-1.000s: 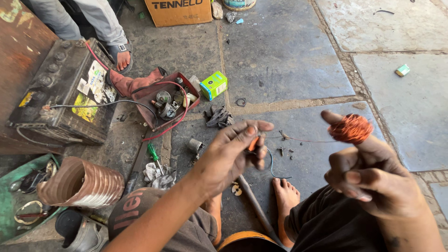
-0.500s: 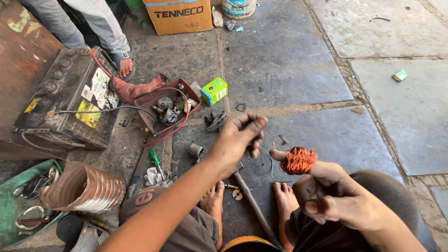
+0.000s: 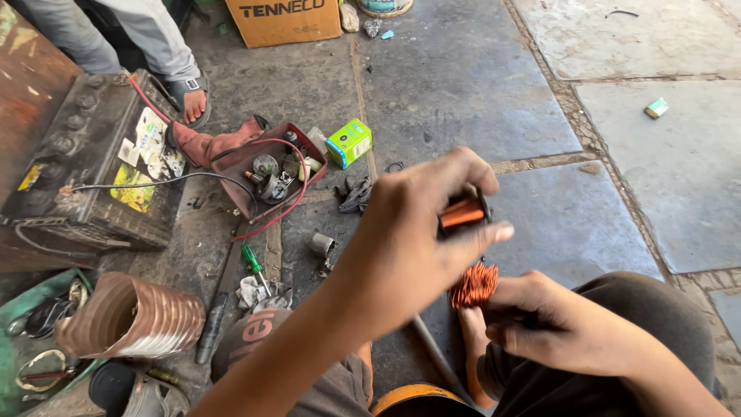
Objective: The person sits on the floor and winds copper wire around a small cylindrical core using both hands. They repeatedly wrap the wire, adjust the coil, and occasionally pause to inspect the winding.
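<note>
My left hand [image 3: 417, 239] is raised in the middle of the view, its fingers closed on a small dark part wound with copper wire [image 3: 461, 213]. Just below it my right hand [image 3: 540, 320] grips a loose bundle of copper wire [image 3: 474, 284], resting near my knee. The two copper pieces are close together, almost touching. My bare foot shows under the hands on the stone floor.
A car battery [image 3: 93, 166] with red and black leads sits at left. Beside it are a red tray of parts [image 3: 270, 166], a small green box [image 3: 349, 143], a green-handled screwdriver [image 3: 253, 262], a copper-coloured ribbed duct [image 3: 131, 318] and a cardboard box [image 3: 284, 19]. Another person's sandalled foot [image 3: 189, 100] stands behind the battery.
My right hand dropped from upper right down to my knee with the copper bundle. My left hand moved right and closer to the camera, above the bundle.
</note>
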